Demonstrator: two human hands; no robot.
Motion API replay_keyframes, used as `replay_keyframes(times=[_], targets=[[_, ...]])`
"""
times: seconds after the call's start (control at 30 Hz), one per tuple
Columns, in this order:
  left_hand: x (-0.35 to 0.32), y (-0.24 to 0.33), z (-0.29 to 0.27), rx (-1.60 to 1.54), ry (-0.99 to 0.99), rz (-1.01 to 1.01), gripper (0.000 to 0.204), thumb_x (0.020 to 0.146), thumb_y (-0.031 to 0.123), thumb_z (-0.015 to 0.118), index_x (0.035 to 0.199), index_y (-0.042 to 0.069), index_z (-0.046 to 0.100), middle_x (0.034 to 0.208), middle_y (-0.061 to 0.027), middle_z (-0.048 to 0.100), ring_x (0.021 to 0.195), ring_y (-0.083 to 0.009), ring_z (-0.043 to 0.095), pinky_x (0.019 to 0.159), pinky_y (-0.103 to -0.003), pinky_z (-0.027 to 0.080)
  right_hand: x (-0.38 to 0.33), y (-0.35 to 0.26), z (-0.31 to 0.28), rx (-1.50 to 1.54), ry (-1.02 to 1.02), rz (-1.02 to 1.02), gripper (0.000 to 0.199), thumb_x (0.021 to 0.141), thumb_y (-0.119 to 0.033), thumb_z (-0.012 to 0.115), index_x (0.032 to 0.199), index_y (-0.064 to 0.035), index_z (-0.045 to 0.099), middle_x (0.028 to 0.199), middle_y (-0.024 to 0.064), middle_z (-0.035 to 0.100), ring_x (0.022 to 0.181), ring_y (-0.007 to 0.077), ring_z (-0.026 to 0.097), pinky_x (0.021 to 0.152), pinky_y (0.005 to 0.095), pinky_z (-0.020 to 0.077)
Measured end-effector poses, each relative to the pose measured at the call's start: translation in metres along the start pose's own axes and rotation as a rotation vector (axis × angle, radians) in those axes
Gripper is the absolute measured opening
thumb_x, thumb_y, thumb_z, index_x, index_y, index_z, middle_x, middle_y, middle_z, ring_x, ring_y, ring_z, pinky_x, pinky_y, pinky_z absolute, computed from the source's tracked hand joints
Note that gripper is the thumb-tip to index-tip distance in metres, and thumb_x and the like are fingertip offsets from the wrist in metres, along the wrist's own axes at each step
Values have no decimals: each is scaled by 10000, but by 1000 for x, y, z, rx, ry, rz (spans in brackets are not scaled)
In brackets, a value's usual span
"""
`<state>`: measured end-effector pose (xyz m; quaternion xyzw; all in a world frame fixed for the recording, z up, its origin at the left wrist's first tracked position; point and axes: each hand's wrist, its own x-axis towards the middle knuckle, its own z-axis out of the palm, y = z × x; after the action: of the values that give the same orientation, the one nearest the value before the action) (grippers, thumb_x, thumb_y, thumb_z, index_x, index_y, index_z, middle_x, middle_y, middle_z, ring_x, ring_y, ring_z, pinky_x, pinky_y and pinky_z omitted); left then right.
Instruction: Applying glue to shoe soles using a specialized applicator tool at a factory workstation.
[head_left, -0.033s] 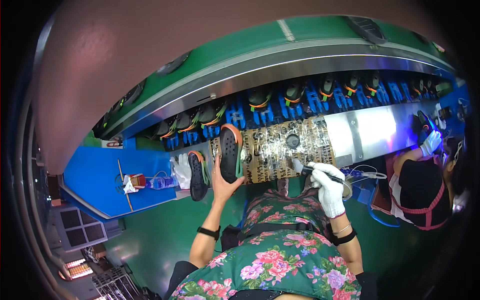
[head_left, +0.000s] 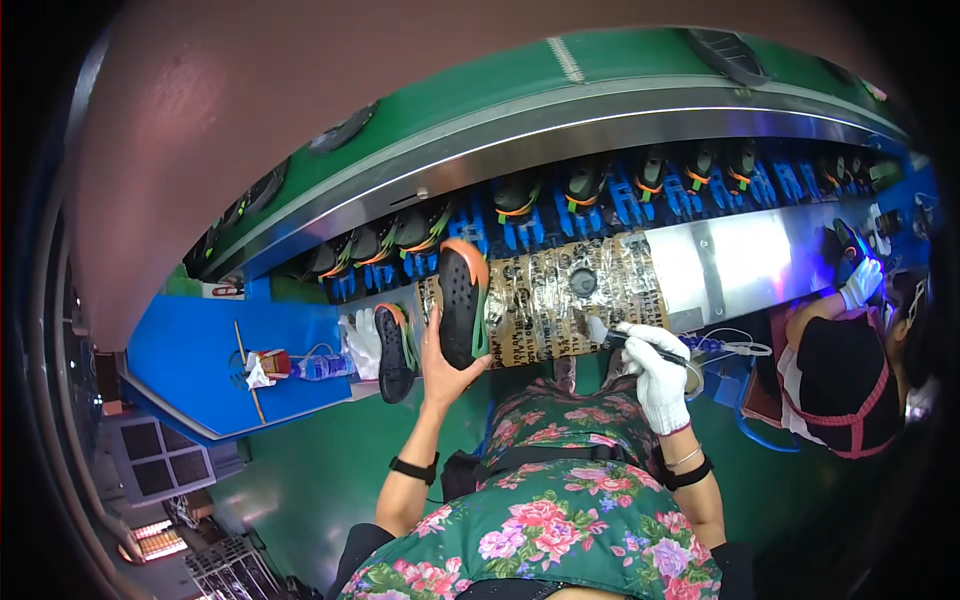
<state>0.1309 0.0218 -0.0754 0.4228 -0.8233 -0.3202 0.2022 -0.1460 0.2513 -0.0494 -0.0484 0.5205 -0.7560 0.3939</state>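
Observation:
My left hand [head_left: 446, 372] is bare and grips a shoe sole [head_left: 462, 305], black and dotted with holes, with an orange end and a green edge. It stands nearly upright at the left end of the taped work surface, its heel end in my palm. A similar shoe sole [head_left: 395, 352] lies just left of that hand, with orange at its top. My right hand [head_left: 656, 372] wears a white glove and is closed on a brush [head_left: 612, 338], whose pale bristles point left over the taped surface. The brush and the held sole are apart.
The work surface [head_left: 545, 325] is covered in printed brown tape, with a round dark disc [head_left: 583, 283] on it. Behind runs a row of shoes [head_left: 585, 185] on blue holders. A white glove [head_left: 363, 345] and plastic bottle [head_left: 325, 366] lie left. A co-worker [head_left: 845, 370] sits right.
The held sole has tipped slightly, its orange end moving a little up and left with a small turn of my left hand. My right hand and the brush have barely moved.

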Motion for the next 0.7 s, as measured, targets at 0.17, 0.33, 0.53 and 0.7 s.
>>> replay_keyframes(times=[0.17, 0.33, 0.53, 0.7], targets=[[94, 151, -60, -389, 56, 280, 1270, 656, 343, 934, 1651, 19, 213, 1452, -281, 530, 1340, -350, 557, 1182, -442, 379, -5, -7, -5, 53, 6, -44, 220, 880, 17, 745, 1098, 40, 768, 915, 107, 777, 684, 104, 660, 590, 221, 495], [242, 240, -66, -81, 152, 362, 1137, 817, 486, 847, 1672, 104, 203, 1495, -324, 488, 1370, -387, 537, 1152, -460, 415, -7, -10, -8, 1, 11, -126, 219, 876, 27, 758, 1093, 15, 781, 997, 87, 786, 772, 94, 683, 656, 224, 529], [321, 218, -33, 593, 159, 373, 1070, 818, 517, 815, 1664, 181, 251, 1475, -326, 514, 1334, -476, 552, 1114, -527, 443, -22, -18, -30, -32, 101, -149, 222, 879, 14, 762, 1099, 5, 786, 999, 56, 783, 792, 83, 658, 713, 234, 514], [348, 225, -22, 551, 326, 315, 1052, 870, 289, 804, 1676, 319, 128, 1564, -332, 392, 1330, -500, 542, 1083, -563, 459, -34, -27, -53, 6, 168, -94, 195, 882, -3, 757, 1073, 0, 798, 965, 45, 777, 756, 74, 634, 684, 227, 490]])
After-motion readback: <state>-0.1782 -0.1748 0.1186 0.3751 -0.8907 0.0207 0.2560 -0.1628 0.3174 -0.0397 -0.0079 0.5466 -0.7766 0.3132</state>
